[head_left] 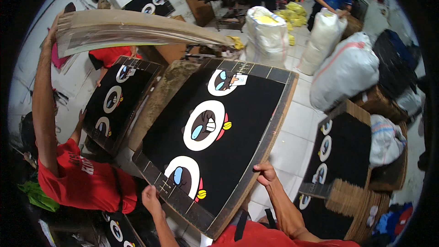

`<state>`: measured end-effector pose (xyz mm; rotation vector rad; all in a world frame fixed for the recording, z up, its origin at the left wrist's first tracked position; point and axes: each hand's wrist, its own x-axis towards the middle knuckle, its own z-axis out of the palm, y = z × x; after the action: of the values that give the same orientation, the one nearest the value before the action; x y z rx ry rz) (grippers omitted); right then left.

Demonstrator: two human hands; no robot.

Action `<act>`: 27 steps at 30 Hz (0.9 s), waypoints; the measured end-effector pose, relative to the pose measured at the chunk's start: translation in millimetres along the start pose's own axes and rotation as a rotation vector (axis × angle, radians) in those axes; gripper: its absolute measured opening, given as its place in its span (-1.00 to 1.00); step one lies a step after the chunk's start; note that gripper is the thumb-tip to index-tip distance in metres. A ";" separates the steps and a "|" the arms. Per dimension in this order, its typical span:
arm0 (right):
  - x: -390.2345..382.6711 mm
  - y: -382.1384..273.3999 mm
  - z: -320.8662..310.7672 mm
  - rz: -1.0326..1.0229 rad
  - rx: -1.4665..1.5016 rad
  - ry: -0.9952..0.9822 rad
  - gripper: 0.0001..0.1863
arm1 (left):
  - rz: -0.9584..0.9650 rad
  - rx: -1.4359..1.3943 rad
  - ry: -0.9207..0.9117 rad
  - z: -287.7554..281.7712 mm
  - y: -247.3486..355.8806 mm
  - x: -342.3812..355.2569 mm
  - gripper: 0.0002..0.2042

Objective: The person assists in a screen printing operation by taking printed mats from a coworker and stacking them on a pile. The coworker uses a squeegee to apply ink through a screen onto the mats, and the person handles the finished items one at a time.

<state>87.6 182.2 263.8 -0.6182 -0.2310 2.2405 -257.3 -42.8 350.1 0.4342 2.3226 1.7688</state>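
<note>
Head: black cloth, rectangular board

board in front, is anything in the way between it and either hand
Nothing visible is. The right hand grips the right edge of the board; the left hand is at its lower left edge, with no object seen between, though whether it touches is hard to tell.

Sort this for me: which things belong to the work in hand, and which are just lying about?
In use:
dark board, right hand gripping its edge
black printed fabric on it

Apparently lying about:
white sacks
yellow heap
blue and red cloth
</note>
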 end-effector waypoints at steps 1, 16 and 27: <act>-20.5 0.1 2.9 -0.069 0.066 -0.036 -0.66 | 0.081 -0.045 -0.089 6.6 15.1 17.4 -0.82; -123.1 140.2 -11.8 -0.619 0.153 0.017 -0.49 | 0.852 -0.015 -0.703 242.6 299.0 240.4 -0.58; -184.0 168.9 5.1 -0.707 0.154 0.203 -0.44 | 0.277 0.165 -1.277 351.8 307.8 192.2 -0.53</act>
<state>81.3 -67.3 274.8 -0.5643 -0.1421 1.4907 -288.3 417.6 556.3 1.4278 1.4582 0.8331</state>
